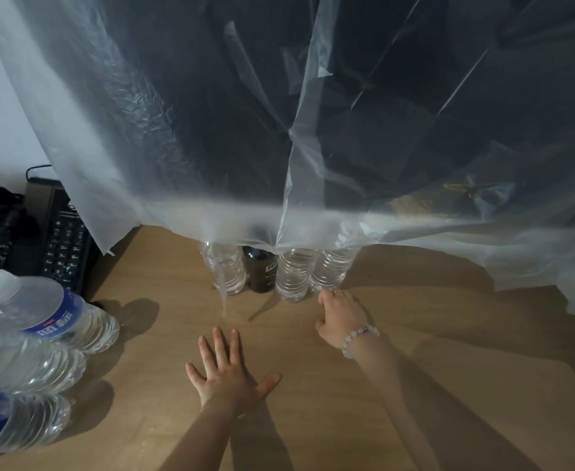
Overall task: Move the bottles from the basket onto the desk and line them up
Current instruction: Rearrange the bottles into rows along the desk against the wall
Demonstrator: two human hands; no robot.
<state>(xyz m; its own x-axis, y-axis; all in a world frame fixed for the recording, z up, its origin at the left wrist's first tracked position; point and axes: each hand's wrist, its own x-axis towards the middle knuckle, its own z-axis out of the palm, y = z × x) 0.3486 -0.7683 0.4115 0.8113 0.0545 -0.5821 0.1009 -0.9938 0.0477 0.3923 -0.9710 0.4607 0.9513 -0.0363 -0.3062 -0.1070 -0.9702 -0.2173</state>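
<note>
Several bottles stand in a row at the back of the wooden desk point(415, 334): a clear bottle point(226, 270), a dark brown bottle point(258, 271), then two more clear bottles point(294, 277) point(331, 268). A plastic sheet hides their tops. My right hand point(340, 317), with a bead bracelet, lies just in front of the rightmost bottle, fingertips at its base and fingers loosely bent. My left hand point(228, 365) rests flat on the desk with fingers spread, holding nothing. No basket is in view.
A translucent plastic sheet point(279, 113) hangs over the back of the desk. Three large clear water bottles with blue labels point(41, 334) stand at the near left. A black keyboard point(63, 246) and dark cables lie at the far left.
</note>
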